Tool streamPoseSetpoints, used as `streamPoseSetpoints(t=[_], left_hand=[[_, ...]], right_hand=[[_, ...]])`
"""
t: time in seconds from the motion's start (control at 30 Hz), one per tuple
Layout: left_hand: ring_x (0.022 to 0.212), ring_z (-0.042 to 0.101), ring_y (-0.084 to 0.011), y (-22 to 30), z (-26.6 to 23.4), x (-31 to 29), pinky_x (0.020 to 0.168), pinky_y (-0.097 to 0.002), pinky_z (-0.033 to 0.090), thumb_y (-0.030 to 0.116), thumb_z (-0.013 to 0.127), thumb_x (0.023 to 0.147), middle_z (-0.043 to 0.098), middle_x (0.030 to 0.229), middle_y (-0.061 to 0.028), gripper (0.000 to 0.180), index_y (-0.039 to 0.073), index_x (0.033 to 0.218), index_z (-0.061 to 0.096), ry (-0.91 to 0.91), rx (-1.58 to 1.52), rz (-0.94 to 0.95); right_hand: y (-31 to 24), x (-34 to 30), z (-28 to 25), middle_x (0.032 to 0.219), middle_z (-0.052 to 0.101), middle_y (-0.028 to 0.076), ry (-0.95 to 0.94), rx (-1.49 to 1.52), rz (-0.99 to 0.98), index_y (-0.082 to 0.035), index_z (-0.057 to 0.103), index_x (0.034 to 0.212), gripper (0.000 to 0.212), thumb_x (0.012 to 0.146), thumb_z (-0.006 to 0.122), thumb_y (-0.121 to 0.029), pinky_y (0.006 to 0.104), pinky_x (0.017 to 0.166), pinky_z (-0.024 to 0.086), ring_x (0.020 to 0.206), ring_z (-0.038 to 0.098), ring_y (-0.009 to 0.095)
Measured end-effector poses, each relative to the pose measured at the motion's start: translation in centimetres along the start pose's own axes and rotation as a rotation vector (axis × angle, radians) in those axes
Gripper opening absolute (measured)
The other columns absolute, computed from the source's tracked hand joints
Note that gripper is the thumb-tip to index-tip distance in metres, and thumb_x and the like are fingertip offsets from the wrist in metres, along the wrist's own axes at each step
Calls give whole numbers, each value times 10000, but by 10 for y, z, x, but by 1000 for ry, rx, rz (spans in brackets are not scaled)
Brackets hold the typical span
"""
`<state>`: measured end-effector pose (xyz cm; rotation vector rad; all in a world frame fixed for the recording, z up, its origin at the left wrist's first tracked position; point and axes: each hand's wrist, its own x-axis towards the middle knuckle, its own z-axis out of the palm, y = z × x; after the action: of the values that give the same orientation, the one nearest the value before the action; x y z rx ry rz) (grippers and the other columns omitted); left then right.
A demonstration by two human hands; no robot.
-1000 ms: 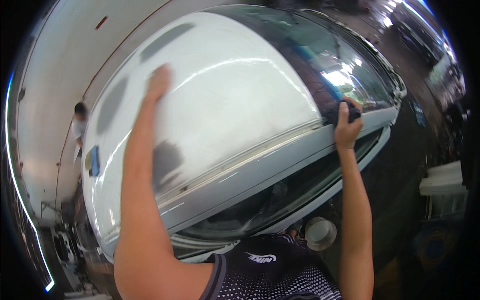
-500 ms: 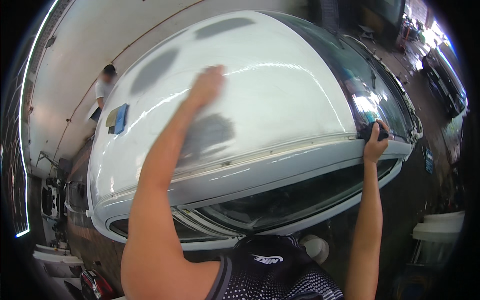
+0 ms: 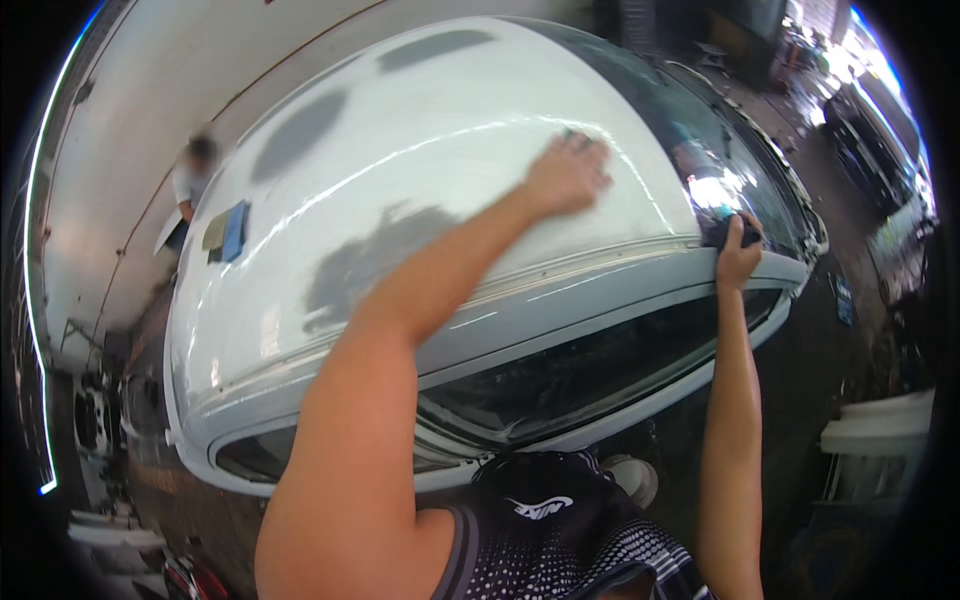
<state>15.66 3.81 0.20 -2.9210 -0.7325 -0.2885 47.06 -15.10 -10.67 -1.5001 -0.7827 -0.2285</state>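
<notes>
Over the white car roof [image 3: 420, 170], my left hand [image 3: 568, 178] reaches far to the right, near the windshield edge. It is blurred by motion, palm down on the panel. A small dark edge shows at its fingertips, too smeared to name. My right hand [image 3: 738, 262] is closed around a black, rounded object [image 3: 736, 231] at the corner where the roof rail [image 3: 600, 250] meets the windshield [image 3: 725, 160]. Grey patches [image 3: 300, 135] mark the roof, and one large dull patch [image 3: 370, 260] lies beside my left forearm. An olive pad and a blue pad [image 3: 233, 232] rest at the roof's left end.
Across the car at the far left stands another person [image 3: 194, 182], holding a pale flat sheet. A dark car [image 3: 865, 150] is parked at the far right. White body panels [image 3: 875, 425] stand at lower right. A white round container [image 3: 632, 480] sits by the car's near side.
My left hand has swept right across the roof, toward the windshield. My right hand stays on the black object. The view has shifted slightly, and the other person's pale sheet shows more.
</notes>
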Motion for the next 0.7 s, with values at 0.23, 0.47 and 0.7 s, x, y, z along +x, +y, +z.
streamPoseSetpoints(t=[0.23,0.47,0.7], left_hand=[[1338,538,-446,-221,-18,-78,1172,-502,392,326,337,1118,575,1455,-256,509,21,1493,495,97,-3,-487],[1371,524,-400,-72,14,17,1178,-504,380,259,406,1088,572,1461,-261,488,-38,1462,501,83,3,80],[1610,203,-270,25,-70,-116,1315,-502,132,302,295,1124,314,1719,-18,550,154,1653,330,-246,-56,105]], right_hand=[[-28,-14,0,1012,737,125,59,61,4,-6,723,1106,252,986,704,-228,352,911,526,956,691,225],[-29,-12,3,992,755,135,62,69,8,-12,728,1101,264,979,707,-245,362,890,540,947,722,243],[-35,-10,-2,955,747,148,42,9,-9,-43,739,1099,291,965,718,-301,384,839,552,891,733,287]])
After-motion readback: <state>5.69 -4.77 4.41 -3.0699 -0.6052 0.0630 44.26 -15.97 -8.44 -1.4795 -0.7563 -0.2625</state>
